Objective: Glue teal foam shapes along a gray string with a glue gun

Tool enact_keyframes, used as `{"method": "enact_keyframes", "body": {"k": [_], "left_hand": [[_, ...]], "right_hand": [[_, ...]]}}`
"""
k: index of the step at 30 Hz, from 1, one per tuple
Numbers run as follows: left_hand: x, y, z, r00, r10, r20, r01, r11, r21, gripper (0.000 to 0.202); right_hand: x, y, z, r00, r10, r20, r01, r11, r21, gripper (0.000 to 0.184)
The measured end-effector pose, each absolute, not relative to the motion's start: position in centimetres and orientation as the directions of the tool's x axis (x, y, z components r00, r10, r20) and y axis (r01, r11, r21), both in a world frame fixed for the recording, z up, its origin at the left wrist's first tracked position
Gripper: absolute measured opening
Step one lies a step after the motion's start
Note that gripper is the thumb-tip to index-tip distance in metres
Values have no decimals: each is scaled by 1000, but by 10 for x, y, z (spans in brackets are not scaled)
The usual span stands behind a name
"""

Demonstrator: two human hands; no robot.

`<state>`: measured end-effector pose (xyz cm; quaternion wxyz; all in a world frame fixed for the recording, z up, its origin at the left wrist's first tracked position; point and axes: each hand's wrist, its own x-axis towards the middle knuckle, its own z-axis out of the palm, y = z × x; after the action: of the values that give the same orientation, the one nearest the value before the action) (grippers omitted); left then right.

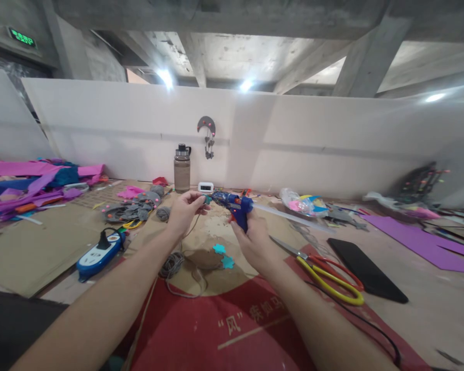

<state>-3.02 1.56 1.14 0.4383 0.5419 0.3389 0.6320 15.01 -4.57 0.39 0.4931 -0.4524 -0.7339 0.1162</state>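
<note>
I observe the right hand [255,242] closed around the grip of a blue glue gun [236,204], held above the middle of the table [31,252], clear of its surface. The gun's long axis runs almost level, left to right, parallel to the far edge. Its nozzle points left, and a pale glue stick [290,216] juts from its rear toward the right edge.

The left hand [183,211] pinches a small teal piece [208,199] between thumb and fingertips, right at the nozzle tip. I cannot tell whether the two touch.

On the table below the hands lie two teal cut-outs [219,249] and a coil of grey cord [172,264]. A red sheet [216,330] covers the near edge. Yellow-handled scissors [325,273] lie right of the right wrist, with a black flat slab [365,268] just beyond them. A blue-and-white power strip [98,252] sits left of the left forearm. A water bottle [182,170] stands upright at the far edge.
</note>
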Motion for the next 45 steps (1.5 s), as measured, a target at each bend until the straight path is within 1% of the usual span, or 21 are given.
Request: {"method": "enact_keyframes", "body": {"k": [7, 14, 28, 37, 42, 45], "left_hand": [[-29, 15, 11, -26, 907, 420, -143, -419, 896, 25], [-27, 15, 11, -56, 904, 423, -141, -427, 893, 26], [-29, 15, 12, -59, 903, 426, -153, -430, 890, 30], [-30, 16, 10, -59, 898, 435, -148, -439, 886, 31], [-30, 14, 12, -51, 901, 430, -142, -433, 890, 29], [-29, 13, 12, -45, 903, 428, -145, -429, 891, 27]], "right_hand": [[151, -44, 2, -105, 777, 620, 563, 561, -607, 28], [150, -46, 0, -124, 770, 626, 588, 565, -579, 29], [150, -43, -2, -101, 744, 661, 599, 576, -557, 28], [151, -41, -4, -81, 749, 658, 581, 572, -579, 25], [150, -41, -3, -83, 735, 673, 576, 587, -569, 24], [150, -41, -1, -39, 750, 660, 553, 567, -611, 24]]}}
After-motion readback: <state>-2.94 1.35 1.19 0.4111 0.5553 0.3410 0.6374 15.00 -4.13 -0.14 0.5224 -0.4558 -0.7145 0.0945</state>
